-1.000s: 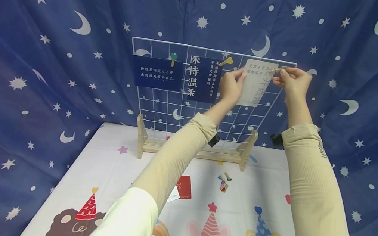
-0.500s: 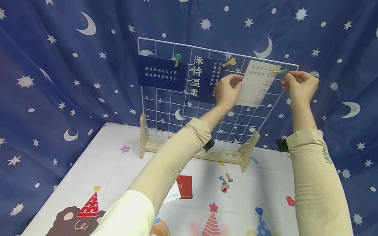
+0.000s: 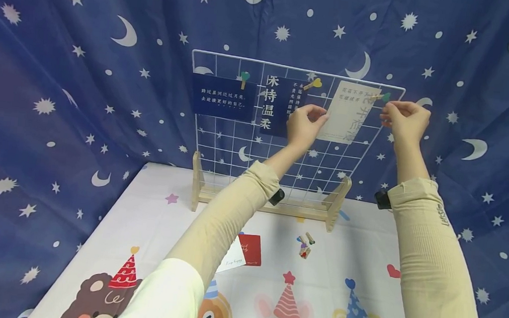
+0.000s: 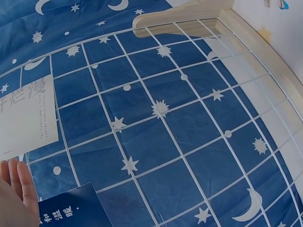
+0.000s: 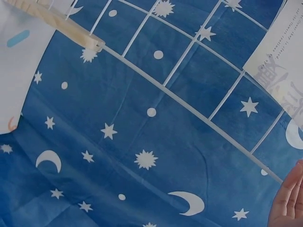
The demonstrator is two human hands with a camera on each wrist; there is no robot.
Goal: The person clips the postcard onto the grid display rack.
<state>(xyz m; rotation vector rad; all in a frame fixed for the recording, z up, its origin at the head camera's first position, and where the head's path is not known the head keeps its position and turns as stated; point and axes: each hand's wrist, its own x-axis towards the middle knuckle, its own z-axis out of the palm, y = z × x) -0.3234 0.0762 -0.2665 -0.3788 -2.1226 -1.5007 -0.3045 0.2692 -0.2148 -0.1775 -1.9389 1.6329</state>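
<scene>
Cream card (image 3: pixel 345 120), 2 o'clock on wire grid (image 4: pixel 182 156), likely light, stiffish, creasable: grip edges; left hand (image 3: pixel 303 129) at its 9 o'clock edge, can't tell if pinching, right hand (image 3: pixel 406 123) loose beside green clip (image 3: pixel 385 97).

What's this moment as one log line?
left hand: beside white card; right hand: near green clip; white card: on wire rack; loose clips: on table

White card (image 3: pixel 344 116) hangs, teal-topped clip (image 3: pixel 380 97) at its edge
</scene>
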